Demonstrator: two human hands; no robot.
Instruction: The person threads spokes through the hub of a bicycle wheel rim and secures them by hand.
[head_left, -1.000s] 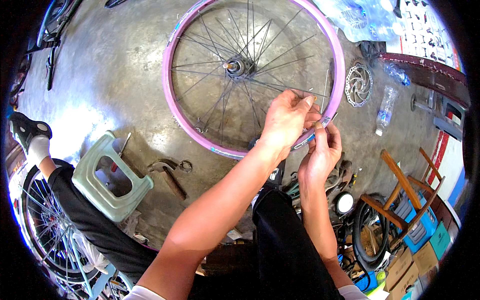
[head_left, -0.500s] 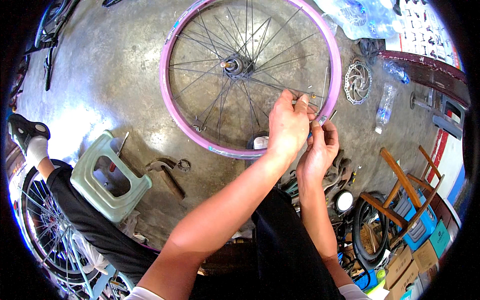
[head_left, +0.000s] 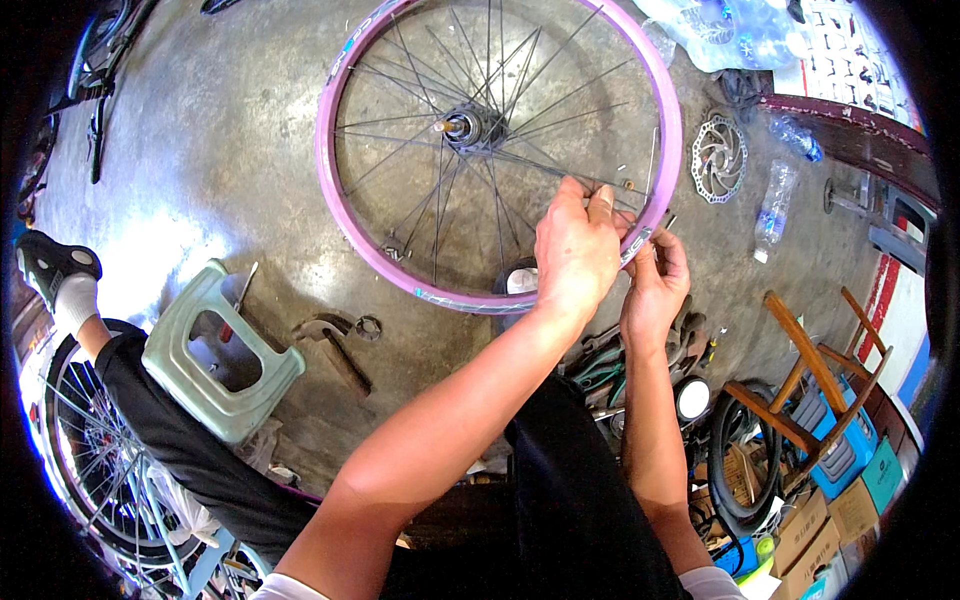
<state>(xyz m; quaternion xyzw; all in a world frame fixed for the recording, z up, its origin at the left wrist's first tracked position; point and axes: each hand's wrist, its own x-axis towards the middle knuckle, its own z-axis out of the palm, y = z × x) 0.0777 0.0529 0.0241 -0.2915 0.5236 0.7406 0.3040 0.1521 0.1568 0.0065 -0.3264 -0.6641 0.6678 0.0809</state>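
Observation:
A purple bicycle wheel rim (head_left: pixel 327 150) with thin dark spokes and a hub (head_left: pixel 472 128) lies in front of me. My left hand (head_left: pixel 580 245) reaches over the rim's near right part, its thumb and fingers pinched on a spoke just inside it. The spoke's end is hidden by the fingers. Against the outer side of the same stretch of rim, my right hand (head_left: pixel 657 290) has its fingers closed together. A short dark metal end (head_left: pixel 672 220) shows beside its fingertips; what the hand holds is mostly covered.
A disc brake rotor (head_left: pixel 719 158) and a plastic bottle (head_left: pixel 774 210) lie right of the wheel. At left are a pale green stool (head_left: pixel 170 345) and a hammer (head_left: pixel 347 362). Tools, a black tyre (head_left: pixel 722 470) and a wooden frame (head_left: pixel 805 350) crowd the lower right.
My right hand has shifted right, slightly away from my left hand, along the rim's outside. The wheel has moved slightly. My left hand keeps its pinch in nearly the same place.

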